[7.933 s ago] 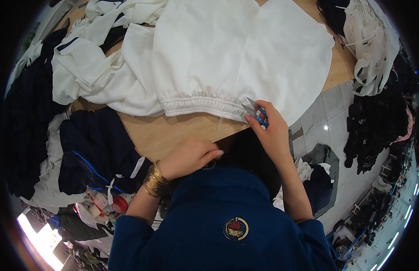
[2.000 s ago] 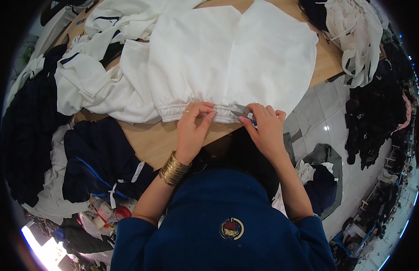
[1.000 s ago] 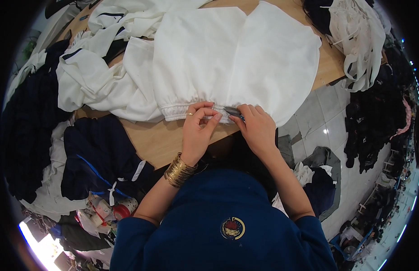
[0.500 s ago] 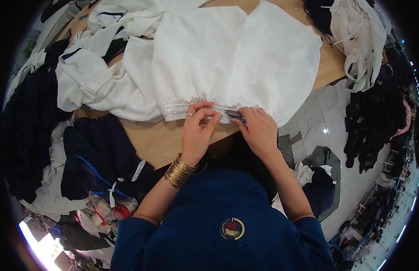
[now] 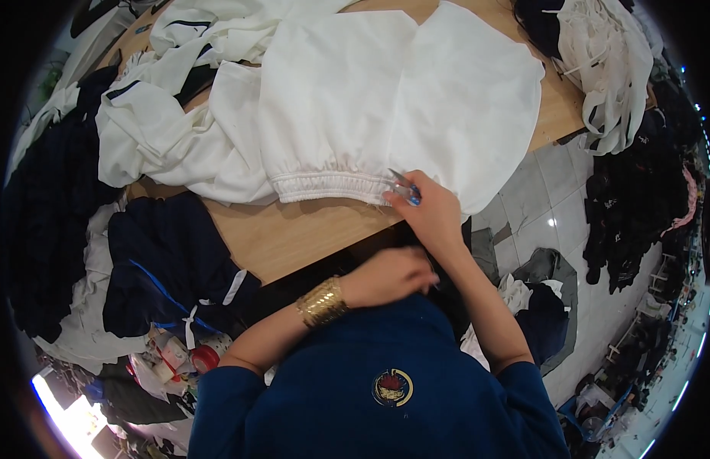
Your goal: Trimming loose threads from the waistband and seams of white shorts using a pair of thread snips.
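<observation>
White shorts or trousers (image 5: 332, 99) lie spread on the wooden table (image 5: 267, 237), their gathered elastic waistband (image 5: 332, 186) along the near edge. Over the waistband's right end, my right hand (image 5: 435, 214) grips small thread snips (image 5: 403, 181), with the blades pointing up and to the left. A few loose threads hang below the band near its fingers. My left hand (image 5: 389, 275), with gold bangles at the wrist, is off the garment, in front of my body below the table edge. Motion smears its fingers, so I cannot tell whether anything is in them.
More white garments (image 5: 179, 145) are heaped at the left of the table. Dark navy clothing (image 5: 164, 260) hangs at the near left. A bundle of white strips (image 5: 607, 69) drapes over the far right corner. On the tiled floor (image 5: 538, 206) stands a grey bag (image 5: 557, 268) with cloth.
My left hand has let go of the waistband and moved down toward my body. My right hand stays near the band's right end, with the snips now tilted more upward.
</observation>
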`<act>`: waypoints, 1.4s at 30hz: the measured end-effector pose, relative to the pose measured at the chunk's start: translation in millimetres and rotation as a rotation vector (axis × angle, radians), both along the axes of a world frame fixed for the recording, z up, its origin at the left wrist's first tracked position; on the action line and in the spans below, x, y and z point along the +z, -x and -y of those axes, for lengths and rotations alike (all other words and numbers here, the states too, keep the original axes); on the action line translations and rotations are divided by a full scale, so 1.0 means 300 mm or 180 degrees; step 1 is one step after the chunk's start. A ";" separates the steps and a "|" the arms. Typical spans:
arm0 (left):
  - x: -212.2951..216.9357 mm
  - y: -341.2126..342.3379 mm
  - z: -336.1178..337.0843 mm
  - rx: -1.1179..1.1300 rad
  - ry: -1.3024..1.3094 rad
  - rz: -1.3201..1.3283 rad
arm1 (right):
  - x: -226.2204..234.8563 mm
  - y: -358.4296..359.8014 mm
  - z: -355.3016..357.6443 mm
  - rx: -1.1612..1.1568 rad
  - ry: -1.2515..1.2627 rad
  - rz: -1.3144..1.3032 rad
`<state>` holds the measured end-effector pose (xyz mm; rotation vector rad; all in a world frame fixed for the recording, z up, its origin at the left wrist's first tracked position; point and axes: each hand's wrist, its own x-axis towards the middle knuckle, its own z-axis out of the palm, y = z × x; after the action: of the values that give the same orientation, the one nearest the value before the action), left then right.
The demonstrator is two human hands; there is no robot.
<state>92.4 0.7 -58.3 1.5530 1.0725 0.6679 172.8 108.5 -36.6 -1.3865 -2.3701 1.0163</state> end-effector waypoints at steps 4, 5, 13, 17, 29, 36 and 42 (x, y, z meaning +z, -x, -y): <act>0.003 -0.040 0.010 -0.0661 -0.0240 -0.0216 | -0.049 -0.017 -0.016 0.0041 0.0233 -0.0436; 0.016 -0.006 0.002 -0.0504 -0.0004 -0.0149 | -0.037 -0.039 -0.025 0.0070 0.0242 -0.0437; 0.010 0.157 0.021 0.2346 0.2280 0.3156 | 0.054 -0.203 0.026 0.0807 0.1376 -0.0458; -0.028 0.170 -0.010 0.2969 0.2244 0.3389 | 0.076 -0.160 0.038 0.0940 0.0875 0.0002; -0.016 0.144 -0.017 0.3085 0.1584 0.2685 | 0.015 -0.082 0.034 0.0705 -0.1261 0.0231; -0.013 0.145 -0.015 0.3033 0.1611 0.2687 | 0.013 -0.082 0.039 0.0606 -0.1034 0.0104; -0.009 0.141 -0.012 0.3000 0.1619 0.2670 | 0.004 -0.079 0.048 0.0516 -0.0850 -0.0001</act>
<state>50.3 4.2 -61.1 0.1731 1.1294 1.3781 196.4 94.1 -35.5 -1.1150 -2.5391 0.7006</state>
